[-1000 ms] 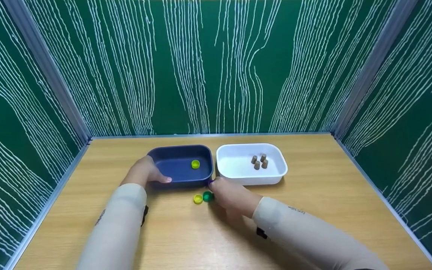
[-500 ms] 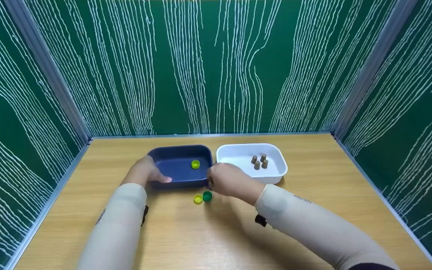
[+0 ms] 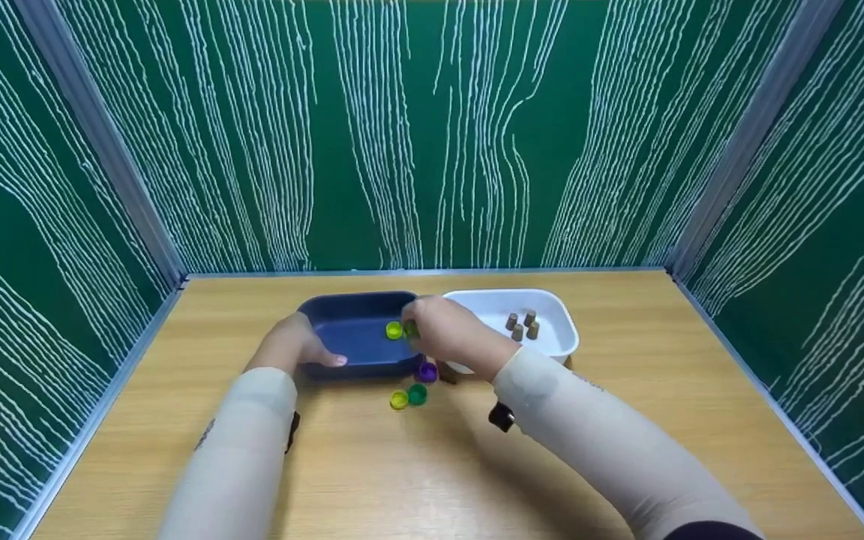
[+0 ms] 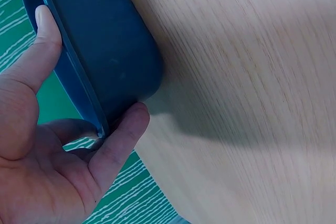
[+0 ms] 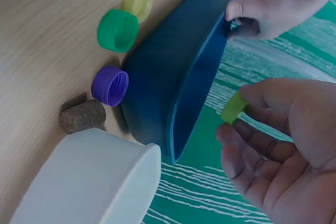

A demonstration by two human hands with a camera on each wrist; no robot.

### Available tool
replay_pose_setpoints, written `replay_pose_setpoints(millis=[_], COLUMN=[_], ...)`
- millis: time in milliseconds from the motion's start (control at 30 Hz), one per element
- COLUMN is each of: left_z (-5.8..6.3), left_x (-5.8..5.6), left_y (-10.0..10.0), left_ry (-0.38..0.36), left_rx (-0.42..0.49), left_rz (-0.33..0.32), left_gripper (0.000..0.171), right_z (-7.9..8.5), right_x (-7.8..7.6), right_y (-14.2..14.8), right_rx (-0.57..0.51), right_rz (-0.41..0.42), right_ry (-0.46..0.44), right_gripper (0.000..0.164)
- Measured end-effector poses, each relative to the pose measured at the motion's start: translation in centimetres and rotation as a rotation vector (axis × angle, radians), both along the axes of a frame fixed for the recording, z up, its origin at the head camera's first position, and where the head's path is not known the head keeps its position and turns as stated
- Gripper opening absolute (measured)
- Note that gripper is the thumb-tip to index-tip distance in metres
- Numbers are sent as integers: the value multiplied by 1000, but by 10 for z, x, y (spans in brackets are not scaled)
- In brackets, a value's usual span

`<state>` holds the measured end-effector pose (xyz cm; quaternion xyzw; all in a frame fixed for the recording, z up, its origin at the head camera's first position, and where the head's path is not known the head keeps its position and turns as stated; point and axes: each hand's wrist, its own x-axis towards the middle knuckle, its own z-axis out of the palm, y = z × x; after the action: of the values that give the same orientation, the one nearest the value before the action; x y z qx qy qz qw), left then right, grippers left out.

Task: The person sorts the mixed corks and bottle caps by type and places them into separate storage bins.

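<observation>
My left hand (image 3: 293,345) grips the left end of a dark blue plastic box (image 4: 113,40), its thumb over the rim. Above the box's right end, my right hand (image 3: 443,330) pinches a yellow-green bottle cap (image 5: 233,107) between thumb and fingertips. Inside the blue box lies a yellow bottle cap (image 3: 393,330). On the table by the box's front right corner are a purple cap (image 5: 110,86), a green cap (image 5: 117,30) and another yellow cap (image 5: 137,3). A cork (image 5: 83,116) lies on its side beside the purple cap.
A white plastic box (image 3: 563,349) stands just right of the blue one, with several corks (image 3: 517,331) upright in it. Green panels (image 3: 462,135) with white lines enclose the wooden table (image 3: 402,472) at the back and sides.
My right hand has risen from the table in front of the boxes to above the blue box's right end. The purple cap and the cork have come into view. The left hand stays put.
</observation>
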<state>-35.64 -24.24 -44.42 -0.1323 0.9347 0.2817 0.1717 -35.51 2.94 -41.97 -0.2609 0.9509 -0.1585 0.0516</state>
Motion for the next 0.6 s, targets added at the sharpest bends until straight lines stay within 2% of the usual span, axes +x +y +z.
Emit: replay_pose_setpoints(millis=[100,233,433,600], left_z=[6,9,4,-2], left_x=[7,10,6,0], left_y=[2,3,3,4], left_ry=[5,12,9,-2], left_rx=[1,6,-3,8], left_rz=[-11,-14,7,33], left_gripper=[123,121,120,119], right_z=[-5,-14,-29,-38], right_x=[-9,-21,-32,-38], right_y=[-6,-14,-26,-35], right_rx=[-17,-23,-24,31], right_rz=[-24,-15,17,21], right_ry=[-20,-6,43,72], right_gripper=[35,30,24,19])
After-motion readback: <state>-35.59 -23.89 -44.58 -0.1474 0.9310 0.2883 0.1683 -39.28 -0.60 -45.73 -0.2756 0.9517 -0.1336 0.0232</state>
